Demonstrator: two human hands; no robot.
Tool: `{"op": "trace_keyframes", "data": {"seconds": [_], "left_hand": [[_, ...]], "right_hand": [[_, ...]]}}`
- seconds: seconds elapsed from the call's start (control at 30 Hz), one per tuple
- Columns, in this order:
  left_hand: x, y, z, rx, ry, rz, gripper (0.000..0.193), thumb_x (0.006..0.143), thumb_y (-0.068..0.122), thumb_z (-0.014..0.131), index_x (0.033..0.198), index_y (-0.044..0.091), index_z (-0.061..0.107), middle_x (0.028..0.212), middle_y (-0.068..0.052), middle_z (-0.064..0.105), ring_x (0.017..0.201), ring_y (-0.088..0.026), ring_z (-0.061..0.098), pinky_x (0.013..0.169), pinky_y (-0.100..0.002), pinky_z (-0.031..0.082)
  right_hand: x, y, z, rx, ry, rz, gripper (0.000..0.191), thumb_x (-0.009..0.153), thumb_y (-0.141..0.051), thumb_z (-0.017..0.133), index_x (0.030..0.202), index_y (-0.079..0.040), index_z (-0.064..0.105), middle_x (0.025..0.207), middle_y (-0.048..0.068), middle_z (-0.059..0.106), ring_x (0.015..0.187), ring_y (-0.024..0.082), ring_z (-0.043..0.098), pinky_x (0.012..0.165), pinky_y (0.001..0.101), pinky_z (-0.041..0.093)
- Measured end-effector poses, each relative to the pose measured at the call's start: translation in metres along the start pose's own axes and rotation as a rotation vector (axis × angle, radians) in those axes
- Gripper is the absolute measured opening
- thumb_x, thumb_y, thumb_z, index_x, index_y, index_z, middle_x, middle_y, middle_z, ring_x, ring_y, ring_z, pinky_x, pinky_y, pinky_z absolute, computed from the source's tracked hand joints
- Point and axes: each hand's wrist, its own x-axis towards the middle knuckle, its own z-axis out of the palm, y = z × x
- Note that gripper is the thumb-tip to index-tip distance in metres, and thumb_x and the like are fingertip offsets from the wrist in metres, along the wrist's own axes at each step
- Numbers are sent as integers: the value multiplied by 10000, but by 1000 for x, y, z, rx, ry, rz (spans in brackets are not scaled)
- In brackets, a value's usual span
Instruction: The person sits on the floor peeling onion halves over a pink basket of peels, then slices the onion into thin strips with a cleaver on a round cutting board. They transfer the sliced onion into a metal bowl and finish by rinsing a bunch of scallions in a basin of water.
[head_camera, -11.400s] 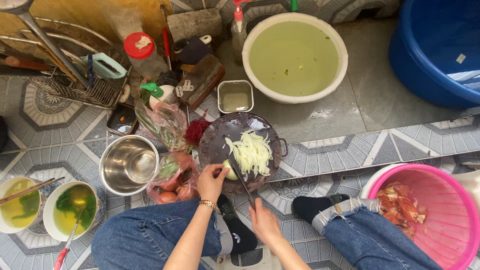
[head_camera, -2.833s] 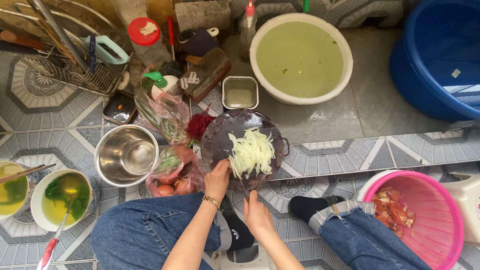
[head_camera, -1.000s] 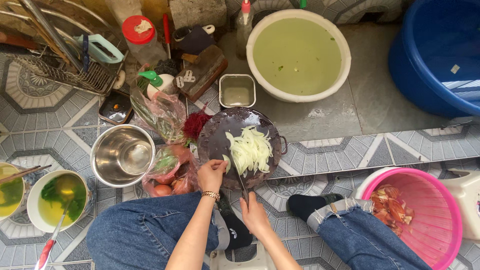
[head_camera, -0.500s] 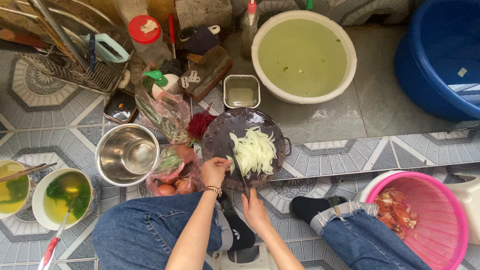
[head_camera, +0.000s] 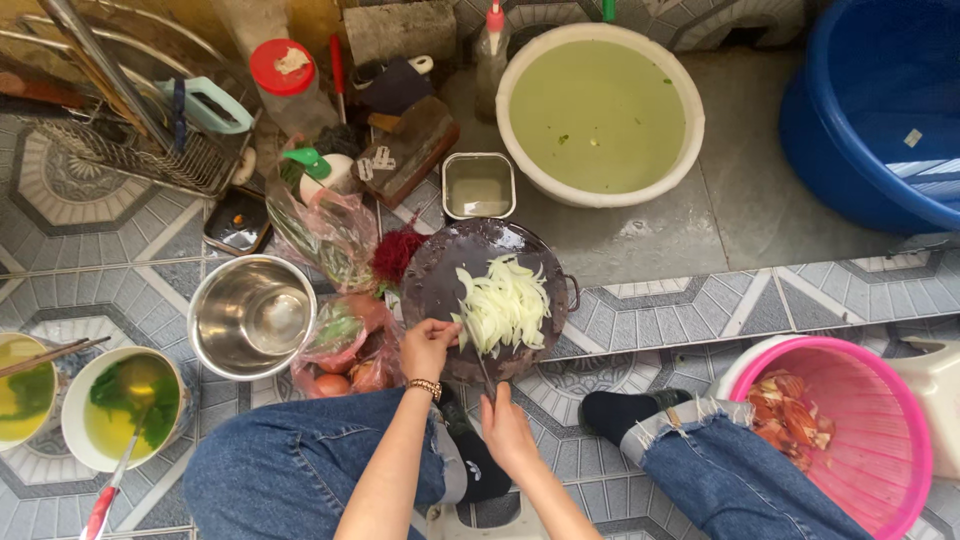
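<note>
left hand (head_camera: 428, 345) has slid in to pin the near-left end of the sliced onion (head_camera: 505, 302) on the round dark board (head_camera: 440, 275), while right hand (head_camera: 507, 425) stays wrapped around the knife (head_camera: 482, 362) (blade at the pile's near edge). slicing carries on, pile barely changed.

— What's on the board (head_camera: 440, 275)?

— A pile of onion (head_camera: 505, 305), pale white-yellow, cut into thin curved slivers. They lie loose and fanned across the board's middle and its right half.

— And the board itself?

— Round, dark, wet-looking, flat on the tiled floor, its left part bare.

— The knife (head_camera: 478, 352)?

— Thin dark blade, lying over the board's near edge, tip toward the onion's lower left. Its handle is hidden.

— More onion there?

— A small piece at the pile's lower left, touching the slivers, half hidden.
</note>
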Motion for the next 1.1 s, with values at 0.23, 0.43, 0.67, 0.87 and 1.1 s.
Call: {"op": "trace_keyframes", "data": {"seconds": [0.23,0.43,0.67,0.87,1.1], "left_hand": [[-4,0,-1,170,25,-48,181,846,297,801,889,121,799,808,17,810,760,-83,783,657,-250,535],[-8,2,-1,219,71,-22,178,850,333,803,863,156,800,779,36,804,759,-82,780,652,-263,527],[-7,-6,2,230,81,-22,179,858,348,789,874,171,802,787,37,808,769,-85,782,639,-259,523],[-5,-5,0,94,29,9,167,851,314,792,881,150,790,812,41,812,779,-79,797,637,-248,530],[-5,-8,2,123,34,1,153,864,285,798,877,134,788,819,26,812,775,-79,789,631,-234,519]], "right_hand": [[1,-4,8,20,-10,43,320,1024,-282,511,1181,-16,427,803,318,685,806,537,658,672,612,508],[4,-8,-6,52,-45,20,296,1025,-273,527,1121,-9,434,795,316,693,806,529,661,661,605,496],[-10,-1,4,46,-31,17,278,1019,-245,528,1109,-1,431,812,318,689,806,532,657,668,610,499],[16,-12,6,89,92,-136,267,1023,-259,558,1095,-20,461,782,310,697,759,533,659,609,600,500],[-6,-2,-14,216,-166,132,257,1040,-318,499,1051,-66,452,684,217,676,465,377,659,396,473,489]]}}
